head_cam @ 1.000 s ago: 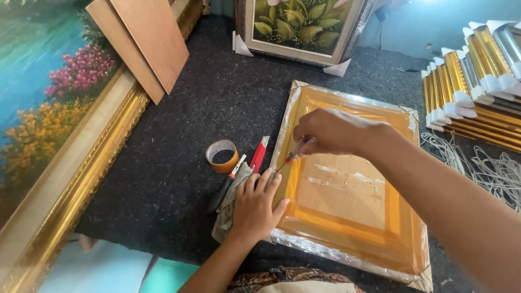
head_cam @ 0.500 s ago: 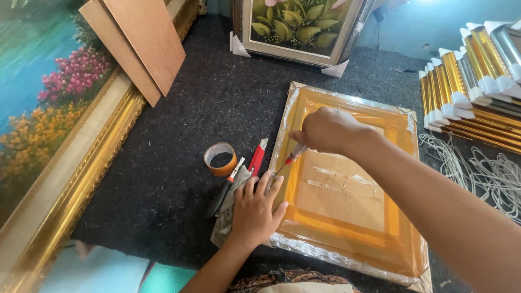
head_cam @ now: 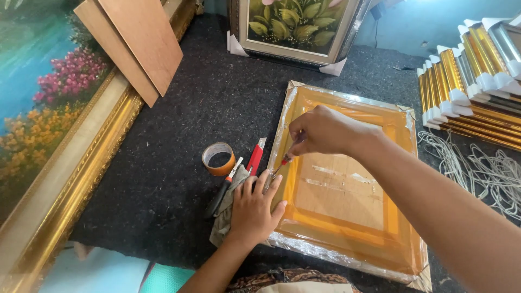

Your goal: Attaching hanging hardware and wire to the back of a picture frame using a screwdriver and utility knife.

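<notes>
From the head camera, your right hand point(head_cam: 320, 130) sits over the upper left part of the wrapped gold frame point(head_cam: 347, 255), which lies face down on the dark felt mat point(head_cam: 163, 179). The fingers are pressed together, pinching a small red-handled tool point(head_cam: 283, 161). Its tip points down toward about 7 o'clock from your knuckles, landing at the frame's left rail. The tool is too small in this view to say what kind it is.

Your left hand point(head_cam: 252, 209) lies flat, fingers spread, at roughly 7 o'clock from the right hand. It holds nothing; the palm rests on a grey cloth point(head_cam: 220, 230) and the fingertips touch the frame's left edge just beside the tool tip. So the working point lies between your two hands, nearer the left fingertips than the right wrist.

The frame's left rail runs from about 12 o'clock to 6 o'clock, tilted slightly clockwise, and the tool crosses it at a slant rather than along it.

Just beside your left hand, at about 11 o'clock from it, lie a red utility knife point(head_cam: 255, 157) and dark-handled pliers point(head_cam: 220, 190), both roughly parallel to the rail. A roll of brown tape point(head_cam: 218, 158) stands near them at 10 o'clock. Well apart at 2 o'clock is a stack of gold frames point(head_cam: 477, 92), with loose white cord point(head_cam: 477, 173) below it. A framed flower painting point(head_cam: 296, 27) leans at 12 o'clock.
</notes>
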